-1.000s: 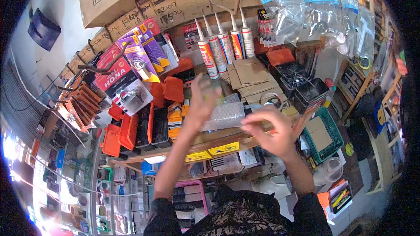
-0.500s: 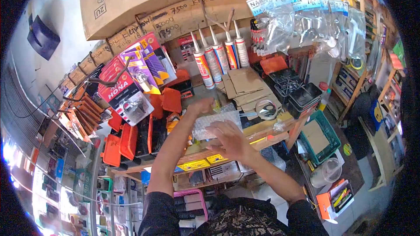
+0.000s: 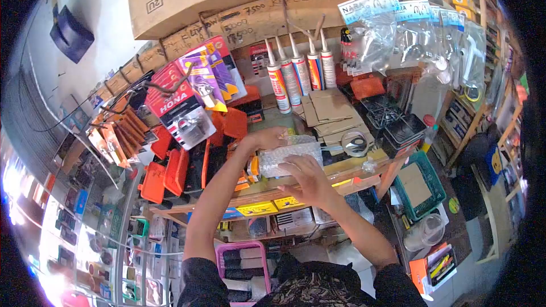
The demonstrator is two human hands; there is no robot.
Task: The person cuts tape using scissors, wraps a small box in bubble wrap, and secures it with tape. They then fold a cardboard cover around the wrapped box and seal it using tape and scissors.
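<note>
Wooden bench [image 3: 336,165], head view: your left hand [image 3: 269,137] bends at the far edge of clear, pebbled bubble wrap [image 3: 276,161] above it, grip too hidden to tell; your right hand [image 3: 309,179], fingers and thumb apart, meets the near side, flat brown cardboard pieces [image 3: 331,106] beyond.

1. Your 1 camera sits on your head, facing forward and down.
2. It looks along your arms [image 3: 213,204] to your hands [image 3: 307,179] at the desk [image 3: 347,165], close in front.
3. Its view is wide and round.
</note>
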